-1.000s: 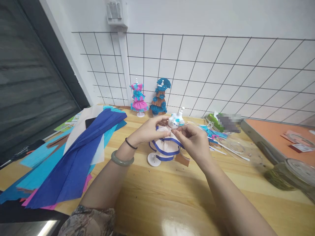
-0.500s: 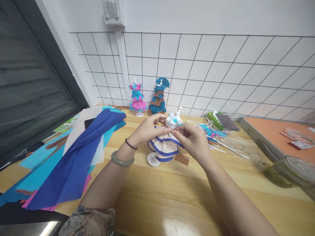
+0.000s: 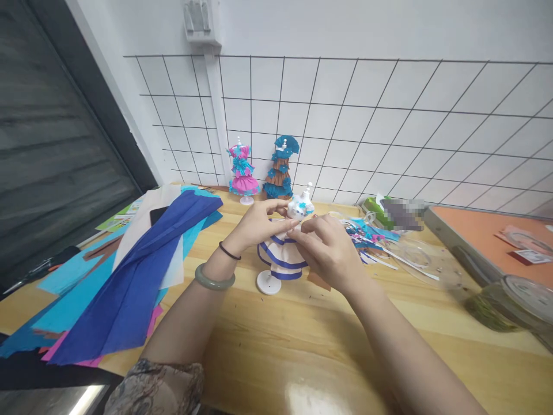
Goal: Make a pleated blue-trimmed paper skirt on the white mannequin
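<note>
A small white dress form (image 3: 299, 206) with blue patches on its top leans to the right, its round white base (image 3: 268, 283) tipped towards me. Around it hangs a pale layered skirt (image 3: 283, 254) with dark blue edging. My left hand (image 3: 262, 223) grips the form at its waist, thumb in front and fingers behind. My right hand (image 3: 329, 249) is closed at the skirt's upper right, its fingertips bent against the waist; whatever they pinch is too small to make out.
Crepe paper sheets (image 3: 129, 276) lie at the left with a dark phone. Two dressed forms (image 3: 245, 173) (image 3: 280, 173) stand by the wall. Paper strips (image 3: 371, 236), an orange board (image 3: 484, 236) and a tape roll (image 3: 514, 297) are on the right.
The dress form has shifted slightly left in my left hand. My right hand has moved a little left and turned, its fingers more curled at the waist.
</note>
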Motion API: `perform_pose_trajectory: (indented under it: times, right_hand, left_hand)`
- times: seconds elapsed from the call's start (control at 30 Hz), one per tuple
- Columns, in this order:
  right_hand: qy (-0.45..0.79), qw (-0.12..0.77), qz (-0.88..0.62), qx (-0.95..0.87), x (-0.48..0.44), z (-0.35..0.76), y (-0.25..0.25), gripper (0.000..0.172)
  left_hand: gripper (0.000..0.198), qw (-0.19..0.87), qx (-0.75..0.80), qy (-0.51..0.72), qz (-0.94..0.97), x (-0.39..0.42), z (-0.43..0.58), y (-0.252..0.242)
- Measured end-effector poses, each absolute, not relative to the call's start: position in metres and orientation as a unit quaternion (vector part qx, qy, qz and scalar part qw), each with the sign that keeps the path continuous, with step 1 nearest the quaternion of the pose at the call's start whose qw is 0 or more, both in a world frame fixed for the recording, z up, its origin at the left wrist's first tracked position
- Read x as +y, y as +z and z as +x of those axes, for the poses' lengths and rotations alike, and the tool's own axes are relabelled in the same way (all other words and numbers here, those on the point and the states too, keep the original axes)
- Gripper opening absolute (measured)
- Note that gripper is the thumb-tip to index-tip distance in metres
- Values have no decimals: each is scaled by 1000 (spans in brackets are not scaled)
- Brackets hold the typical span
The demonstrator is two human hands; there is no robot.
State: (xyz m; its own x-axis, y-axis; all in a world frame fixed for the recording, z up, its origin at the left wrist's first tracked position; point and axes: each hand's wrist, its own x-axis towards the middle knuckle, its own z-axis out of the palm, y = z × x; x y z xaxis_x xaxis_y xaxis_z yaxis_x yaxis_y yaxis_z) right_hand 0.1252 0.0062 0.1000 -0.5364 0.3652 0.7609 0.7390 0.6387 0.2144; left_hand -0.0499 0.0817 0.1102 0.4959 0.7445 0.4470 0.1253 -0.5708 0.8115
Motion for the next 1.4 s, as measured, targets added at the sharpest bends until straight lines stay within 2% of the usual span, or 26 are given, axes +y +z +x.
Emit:
perform_pose_trajectory:
  times: [0.1, 0.3, 0.47, 0.6, 0.73, 0.9, 1.0, 1.4]
  right_hand:
    - [-296, 357, -305, -832, 6, 124, 95, 17]
    - [-310, 363, -269, -837, 6, 123, 95, 13]
    - [-271, 345, -264, -859, 9, 119, 94, 10]
    - [-201, 401, -270, -852, 7, 121, 96, 14]
    - [-116, 505, -379, -767, 7, 132, 102, 8]
    - [75, 468, -474, -742, 8, 138, 108, 18]
    - [132, 443, -491, -738, 7, 134, 107, 21]
    - [66, 447, -504, -736, 3, 117, 97, 15]
  left_hand:
    - [40, 381, 279, 418, 776, 81, -49, 109]
    - [56, 416, 303, 412, 752, 86, -52, 104]
    - [55, 417, 303, 418, 748, 90, -53, 102]
    - [55, 418, 289, 433, 745, 89, -56, 105]
    - [56, 434, 259, 408, 761, 85, -58, 109]
    - [52, 425, 223, 383, 789, 81, -57, 111]
    - [49, 419, 214, 380, 796, 82, -59, 110]
    - [46, 431, 194, 386, 792, 90, -65, 108]
